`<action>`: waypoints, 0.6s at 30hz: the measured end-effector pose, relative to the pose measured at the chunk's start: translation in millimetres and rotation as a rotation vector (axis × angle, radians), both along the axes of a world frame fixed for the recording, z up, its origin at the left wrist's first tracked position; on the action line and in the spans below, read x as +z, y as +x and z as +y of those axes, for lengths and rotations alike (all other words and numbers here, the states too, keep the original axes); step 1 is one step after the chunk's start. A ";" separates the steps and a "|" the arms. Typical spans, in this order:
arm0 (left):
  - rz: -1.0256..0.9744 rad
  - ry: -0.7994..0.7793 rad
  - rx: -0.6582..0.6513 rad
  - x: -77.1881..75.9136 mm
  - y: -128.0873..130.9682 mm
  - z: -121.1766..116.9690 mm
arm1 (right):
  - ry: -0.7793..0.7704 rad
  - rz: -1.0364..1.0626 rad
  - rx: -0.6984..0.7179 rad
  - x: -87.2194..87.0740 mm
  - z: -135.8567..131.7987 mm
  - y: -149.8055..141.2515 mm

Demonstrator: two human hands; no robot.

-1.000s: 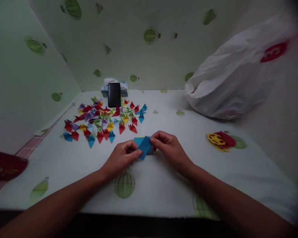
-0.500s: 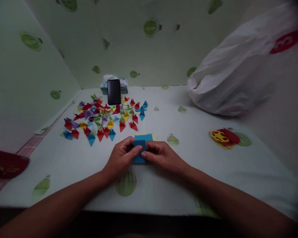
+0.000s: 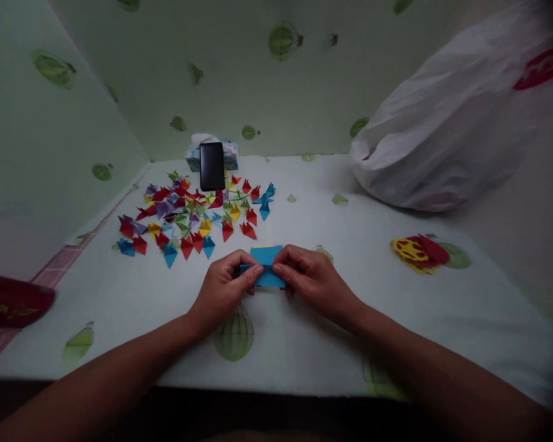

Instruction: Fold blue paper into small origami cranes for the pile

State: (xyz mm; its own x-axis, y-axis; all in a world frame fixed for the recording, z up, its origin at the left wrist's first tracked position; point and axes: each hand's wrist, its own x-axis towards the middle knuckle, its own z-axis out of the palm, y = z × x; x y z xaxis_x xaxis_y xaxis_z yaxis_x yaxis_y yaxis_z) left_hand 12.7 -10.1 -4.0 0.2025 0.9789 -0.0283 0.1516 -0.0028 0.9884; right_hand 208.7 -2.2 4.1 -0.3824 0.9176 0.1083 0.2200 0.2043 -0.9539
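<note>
Between both hands is a folded piece of blue paper (image 3: pixel 270 280), now lying widthwise. My left hand (image 3: pixel 223 283) pinches its left end, thumb on top. My right hand (image 3: pixel 314 279) grips the right end between thumb and fingers. Just behind it, more blue paper (image 3: pixel 266 253) lies on the table, with a thin yellow edge showing under it. The fingertips under the held paper are partly hidden.
Many small folded paper pieces (image 3: pixel 187 247) in several colours spread at the left back. A black phone (image 3: pixel 212 167) leans on a tissue box (image 3: pixel 231 156). Yellow and red cut-outs (image 3: pixel 412 249) lie right, below a white plastic bag (image 3: pixel 424 147). A red object (image 3: pixel 16 299) sits far left.
The held blue paper has gone from a narrow upright strip to a wider shape lying sideways. My right hand has shifted slightly up and right, and the thumbs are farther apart.
</note>
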 end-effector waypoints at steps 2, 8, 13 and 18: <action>-0.034 0.016 0.043 -0.2 0.6 -0.7 | -0.098 0.080 0.003 -2.1 1.3 -0.8; -0.015 -0.018 -0.030 -3.2 0.6 1.4 | -0.110 0.081 0.004 -3.8 4.0 0.2; 0.023 0.024 -0.015 -1.1 0.6 0.4 | -0.218 0.165 0.035 -4.5 4.6 -1.0; -0.056 -0.054 -0.022 -1.1 2.1 -1.0 | -0.250 0.236 0.014 -5.1 4.2 -2.0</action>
State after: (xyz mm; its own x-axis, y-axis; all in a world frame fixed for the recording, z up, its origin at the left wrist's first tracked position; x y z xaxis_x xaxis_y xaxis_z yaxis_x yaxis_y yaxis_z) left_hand 14.8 -11.0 -5.1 0.2266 0.9715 -0.0689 0.0961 0.0481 0.9942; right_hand 206.6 2.0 -1.0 -0.3863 0.9218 -0.0327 -0.0140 -0.0413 -0.9990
